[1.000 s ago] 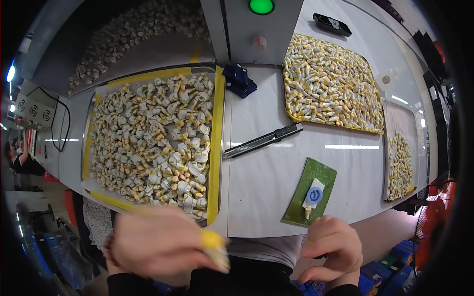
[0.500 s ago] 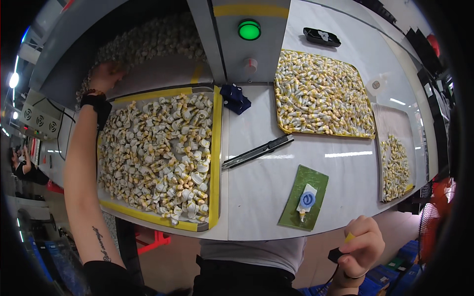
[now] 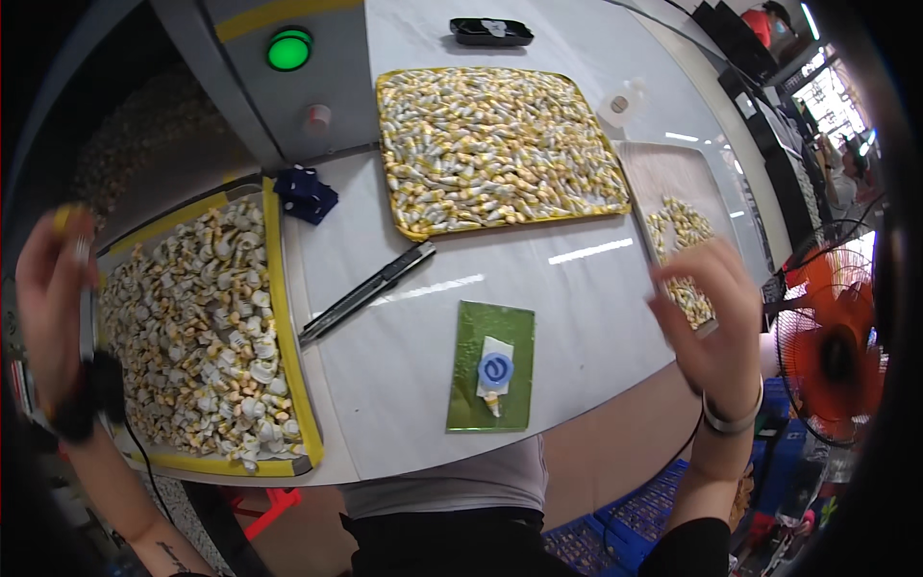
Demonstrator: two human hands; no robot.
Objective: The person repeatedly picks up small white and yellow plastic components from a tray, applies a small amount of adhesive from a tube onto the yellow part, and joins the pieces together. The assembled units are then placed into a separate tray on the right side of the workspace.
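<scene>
My left hand [image 3: 56,298], raised at the left tray's outer edge, has its fingers drawn together, with a small yellow-and-white spot at the blurred tips. What they hold I cannot make out. That yellow-edged tray [image 3: 306,404] is heaped with small white-and-yellow pieces [image 3: 207,327]. Over the near part of the right tray [image 3: 663,159] is my right hand [image 3: 716,313], its thumb and forefinger curved and apart, with nothing visible between them. Small cone-shaped pieces [image 3: 678,223] lie partly hidden behind it. A green board [image 3: 514,409] on the table bears a white piece with a blue disc [image 3: 496,369] and a small cone-shaped piece.
A full tray of pieces [image 3: 500,144] stands at the back middle. A black utility knife [image 3: 370,293] and dark blue cloth [image 3: 306,195] lie between the trays. A grey housing with a green lamp [image 3: 289,49] rises at back left. An orange fan [image 3: 835,356] stands right.
My left hand has come out from under the housing to the left tray's outer side. My right hand has risen from the table's front edge to the right tray. The view has swung right.
</scene>
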